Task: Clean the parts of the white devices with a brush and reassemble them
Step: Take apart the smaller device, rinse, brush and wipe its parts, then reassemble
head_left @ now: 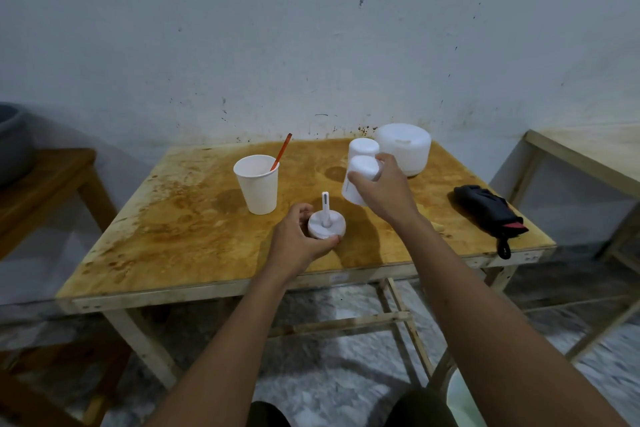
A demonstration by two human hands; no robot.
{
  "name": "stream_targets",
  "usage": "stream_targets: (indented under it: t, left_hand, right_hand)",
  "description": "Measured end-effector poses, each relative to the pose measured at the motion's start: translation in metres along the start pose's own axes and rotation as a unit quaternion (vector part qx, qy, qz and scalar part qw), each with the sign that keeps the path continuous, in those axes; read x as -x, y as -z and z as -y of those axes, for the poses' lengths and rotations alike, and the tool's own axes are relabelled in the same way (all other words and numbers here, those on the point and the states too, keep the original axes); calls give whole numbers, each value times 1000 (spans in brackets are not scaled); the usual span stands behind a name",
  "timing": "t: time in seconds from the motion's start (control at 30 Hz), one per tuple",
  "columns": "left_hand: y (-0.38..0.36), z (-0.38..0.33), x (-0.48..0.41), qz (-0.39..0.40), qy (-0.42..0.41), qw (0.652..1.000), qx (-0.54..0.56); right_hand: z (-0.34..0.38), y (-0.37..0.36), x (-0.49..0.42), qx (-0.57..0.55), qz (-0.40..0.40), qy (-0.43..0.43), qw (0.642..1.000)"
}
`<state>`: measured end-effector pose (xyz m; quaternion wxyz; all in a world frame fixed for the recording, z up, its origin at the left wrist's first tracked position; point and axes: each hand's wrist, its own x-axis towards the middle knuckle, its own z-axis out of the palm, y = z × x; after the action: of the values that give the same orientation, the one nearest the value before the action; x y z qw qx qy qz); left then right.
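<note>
While my left hand (298, 239) grips the base (327, 227): I keep its stem (325, 206) upright.
Right hand (384, 191): grasping the cover (356, 184); lower it straight over the stem.

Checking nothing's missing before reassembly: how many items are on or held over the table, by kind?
white cylinder: 2
white base with stem: 1
large white device: 1
paper cup: 1
orange-handled brush: 1
black folded item: 1
Total: 7
</note>
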<state>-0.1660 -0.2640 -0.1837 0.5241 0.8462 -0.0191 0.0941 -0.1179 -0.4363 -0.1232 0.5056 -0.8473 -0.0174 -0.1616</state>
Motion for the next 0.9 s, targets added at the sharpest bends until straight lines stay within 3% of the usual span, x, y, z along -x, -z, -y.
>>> stream_targets:
  t: [0.5, 0.63, 0.7, 0.9]
  left_hand:
    - [-1, 4, -1, -7, -7, 1000, 3]
    - [-1, 4, -2, -11, -13, 1000, 3]
    - [-2, 4, -3, -12, -12, 1000, 7]
    - [-1, 1, 2, 12, -20, 999, 25]
  right_hand:
    - [-30, -15, 6, 70, 65, -45, 994]
    - [-18, -11, 31, 178, -86, 4, 980]
    - [-9, -11, 47, 192, -114, 25, 974]
    - [-6, -20, 62, 171, 83, -116, 975]
